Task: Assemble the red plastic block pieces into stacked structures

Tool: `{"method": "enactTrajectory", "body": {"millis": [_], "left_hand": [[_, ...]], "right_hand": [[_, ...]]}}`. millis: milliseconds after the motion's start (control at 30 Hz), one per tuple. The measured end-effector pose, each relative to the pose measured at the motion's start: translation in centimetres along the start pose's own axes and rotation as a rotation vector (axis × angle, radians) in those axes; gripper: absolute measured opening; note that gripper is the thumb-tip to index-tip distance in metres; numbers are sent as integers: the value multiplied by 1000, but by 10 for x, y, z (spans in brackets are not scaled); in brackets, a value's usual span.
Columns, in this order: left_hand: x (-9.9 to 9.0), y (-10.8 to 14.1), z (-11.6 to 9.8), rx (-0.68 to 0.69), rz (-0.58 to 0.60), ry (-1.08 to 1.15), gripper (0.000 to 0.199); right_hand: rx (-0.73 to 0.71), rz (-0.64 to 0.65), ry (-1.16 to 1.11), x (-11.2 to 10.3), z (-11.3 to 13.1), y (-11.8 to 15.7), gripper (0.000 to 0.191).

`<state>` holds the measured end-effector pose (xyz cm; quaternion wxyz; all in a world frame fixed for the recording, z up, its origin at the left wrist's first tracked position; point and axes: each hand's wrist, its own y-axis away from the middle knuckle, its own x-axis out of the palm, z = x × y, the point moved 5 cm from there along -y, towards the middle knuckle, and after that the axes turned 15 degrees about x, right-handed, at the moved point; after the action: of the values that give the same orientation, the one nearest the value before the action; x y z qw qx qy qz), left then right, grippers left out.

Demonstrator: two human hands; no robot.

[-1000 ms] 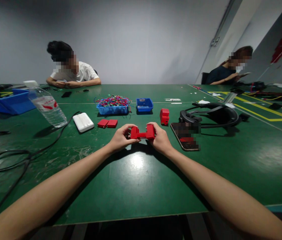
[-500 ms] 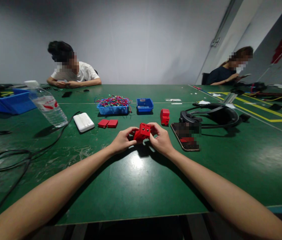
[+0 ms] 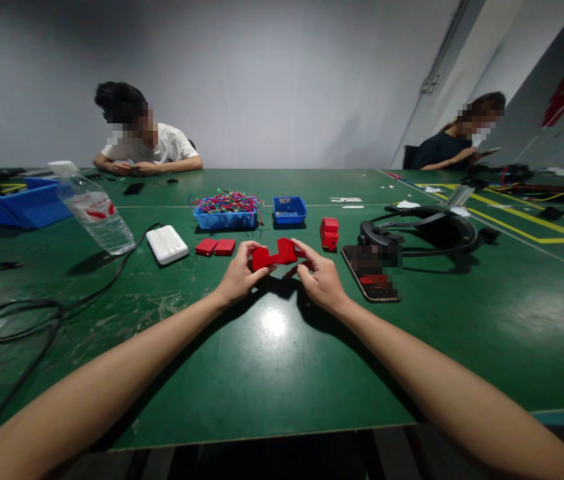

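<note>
Above the green table [image 3: 275,373], a red plastic piece [image 3: 275,259] is held up in front of me, a notched block with raised ends. My left hand [image 3: 239,275] is closed around its left end, thumb below and fingers behind. At the right end, my right hand [image 3: 323,280] has its index fingertip against the block and its thumb lower down, in a loose grip. A small strip of red shows near that thumb; I cannot tell whether it is part of the same piece. Beyond my left hand lie two flat red pieces [image 3: 215,247]. Another red block [image 3: 329,234] stands beyond my right hand.
Blue trays hold coloured wires [image 3: 232,201] and small metal parts [image 3: 289,215]. A white box [image 3: 167,245], water bottle [image 3: 97,213] and black cable [image 3: 62,307] are left; a phone [image 3: 372,277] and headset [image 3: 427,230] right. Two people sit across the table.
The red piece has turned, so its end with small slots no longer faces me and its notched side shows. My right hand's fingers have spread a little.
</note>
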<state>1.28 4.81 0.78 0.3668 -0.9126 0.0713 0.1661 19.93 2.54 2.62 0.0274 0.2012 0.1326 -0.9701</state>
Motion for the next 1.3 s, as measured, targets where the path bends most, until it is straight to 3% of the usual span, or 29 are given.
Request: {"method": "enactTrajectory", "body": {"millis": [133,267,400,567,700,833,1100,1233,1300], "left_hand": [[-6,1,-3,81,-93,-114,53],[-6,2,-22,401,-88,-328,49],[3,7,-40,680,6,-397,41],[11,12,-49,752,177,-421,32],[20,16,-54,842,369,-450,42],[22,14,-50,791,399,-446,44],[13,9,-27,449,329,-448,49],[15,5,-23,282,416,-428,63],[18,3,-25,262,502,-434,56]], "right_hand": [[-8,85,6,5,1,1,58],[29,85,-45,6,-5,0,63],[44,54,-69,8,-13,-5,62],[125,68,-202,11,-22,-10,46],[162,71,-350,11,-22,-12,37],[239,63,-481,10,-24,-13,40],[214,54,-515,7,-21,-13,41],[207,60,-507,8,-21,-13,39],[205,69,-493,8,-22,-14,38]]}}
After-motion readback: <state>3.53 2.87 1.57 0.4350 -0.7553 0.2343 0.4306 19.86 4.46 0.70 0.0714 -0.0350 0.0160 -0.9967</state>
